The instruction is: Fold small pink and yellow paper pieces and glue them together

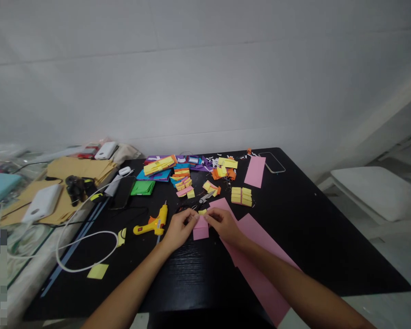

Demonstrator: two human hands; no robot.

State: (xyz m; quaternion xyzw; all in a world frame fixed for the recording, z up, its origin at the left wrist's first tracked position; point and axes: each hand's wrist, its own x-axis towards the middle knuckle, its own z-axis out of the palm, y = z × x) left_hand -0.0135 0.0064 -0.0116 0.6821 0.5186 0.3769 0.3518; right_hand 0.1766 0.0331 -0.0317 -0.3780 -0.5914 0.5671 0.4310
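Observation:
A small pink paper piece (201, 232) is pinched at its upper corners between my two hands, over the black table. My left hand (182, 226) is closed on its left side, thumb and fingers together. On the right side my right hand (224, 222) grips it the same way. A bit of yellow paper (202, 212) shows just above the pink one, between the fingertips. Grey scissors (207, 197) lie right behind the hands. Long pink sheets (260, 256) lie partly beneath my right hand and forearm.
A yellow glue gun (154, 224) lies left of my left hand. Behind are folded yellow bundles (241, 196), green paper (143, 187), a pink sheet (255, 171) and a phone (272, 162). A white cable (89, 235) loops at left. A white stool (370, 185) stands at right.

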